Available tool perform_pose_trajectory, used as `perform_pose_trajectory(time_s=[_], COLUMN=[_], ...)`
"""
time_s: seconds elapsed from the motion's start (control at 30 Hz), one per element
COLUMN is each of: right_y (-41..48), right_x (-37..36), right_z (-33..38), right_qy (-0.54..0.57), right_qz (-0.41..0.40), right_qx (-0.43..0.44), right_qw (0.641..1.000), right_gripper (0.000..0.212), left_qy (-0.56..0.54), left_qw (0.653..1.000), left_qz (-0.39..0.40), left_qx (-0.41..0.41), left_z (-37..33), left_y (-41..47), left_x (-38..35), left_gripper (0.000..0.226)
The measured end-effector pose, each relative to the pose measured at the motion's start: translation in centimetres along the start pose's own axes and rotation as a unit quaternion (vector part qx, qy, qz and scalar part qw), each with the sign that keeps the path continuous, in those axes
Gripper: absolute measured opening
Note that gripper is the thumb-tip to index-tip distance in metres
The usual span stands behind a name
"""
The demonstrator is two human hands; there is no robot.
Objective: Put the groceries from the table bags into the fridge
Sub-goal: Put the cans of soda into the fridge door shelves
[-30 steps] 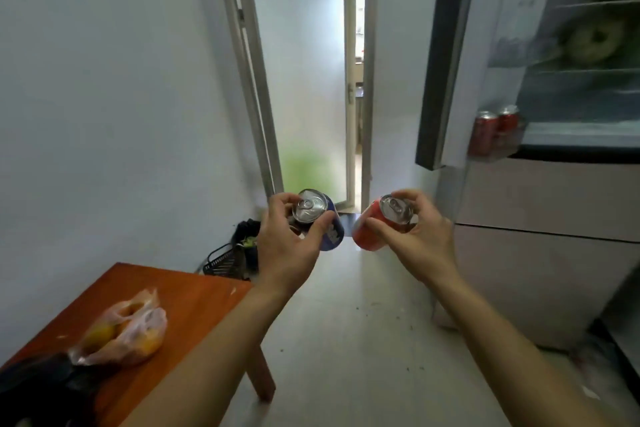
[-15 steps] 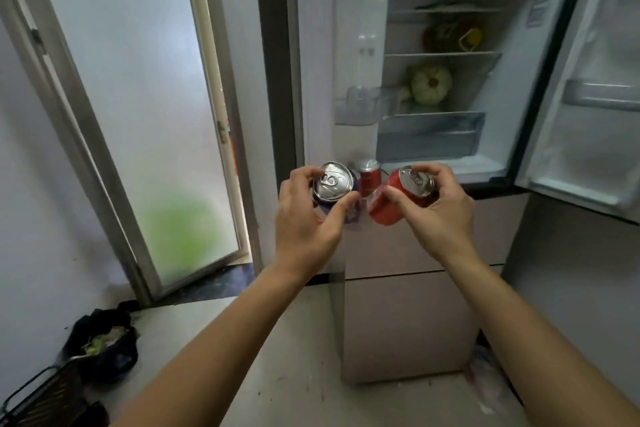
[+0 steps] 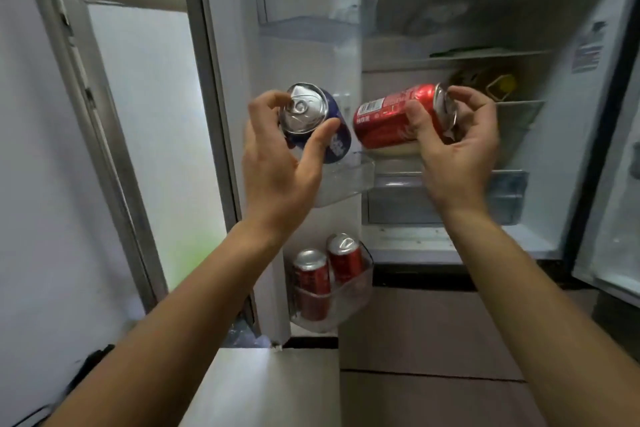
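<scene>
Setting: fridge [image 3: 568, 156] stands open, with its left door [image 3: 239, 87] toward the viewer.
Left hand [image 3: 277, 166]: fingers and thumb curled round a blue can [image 3: 313, 125], top facing the camera.
Right hand [image 3: 457, 149]: grips a red can [image 3: 391, 118] lying sideways.
Likely target: middle door bin [image 3: 349, 184], just behind both cans; the lower bin [image 3: 332, 308] holds two stored cans [image 3: 311, 274].
Advice: turn each can upright, seat one at a time, then release.

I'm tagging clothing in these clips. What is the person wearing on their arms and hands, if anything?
Nothing shows. The left forearm and right forearm are bare to the frame's bottom edge, with no sleeve or cuff in view. The left hand and right hand have no gloves, and no watch, bracelet or ring is visible.
</scene>
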State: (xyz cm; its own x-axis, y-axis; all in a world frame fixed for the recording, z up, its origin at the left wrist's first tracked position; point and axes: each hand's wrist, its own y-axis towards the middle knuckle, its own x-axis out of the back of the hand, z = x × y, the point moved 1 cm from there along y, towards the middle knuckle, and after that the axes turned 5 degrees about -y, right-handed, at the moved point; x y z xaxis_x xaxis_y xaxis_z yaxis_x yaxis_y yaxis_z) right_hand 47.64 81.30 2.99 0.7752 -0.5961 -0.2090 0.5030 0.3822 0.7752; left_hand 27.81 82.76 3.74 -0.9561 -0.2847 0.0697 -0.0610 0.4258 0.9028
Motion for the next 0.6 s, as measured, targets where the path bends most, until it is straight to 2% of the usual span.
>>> perform_pose_trajectory(time_s=[0.2,0.37,0.6], right_y=[5.9,6.8,6.0], right_x=[-3.6,-6.2,-8.0], right_z=[-4.3,-6.0,-6.1], right_qy=[-0.04,-0.069,-0.084], right_qz=[0.154,0.226,0.29], right_qx=[0.009,0.022,0.032], right_qw=[0.987,0.971,0.953], right_gripper=[0.045,0.047,0.046], left_qy=[0.157,0.276,0.359], left_qw=[0.983,0.954,0.923], left_qz=[-0.02,0.017,0.05], left_qx=[0.091,0.114,0.129], left_z=[0.8,1.3,1.6], left_y=[2.5,3.3,3.9], left_x=[-2.7,-4.0,-4.5], left_gripper=[0.046,0.045,0.041])
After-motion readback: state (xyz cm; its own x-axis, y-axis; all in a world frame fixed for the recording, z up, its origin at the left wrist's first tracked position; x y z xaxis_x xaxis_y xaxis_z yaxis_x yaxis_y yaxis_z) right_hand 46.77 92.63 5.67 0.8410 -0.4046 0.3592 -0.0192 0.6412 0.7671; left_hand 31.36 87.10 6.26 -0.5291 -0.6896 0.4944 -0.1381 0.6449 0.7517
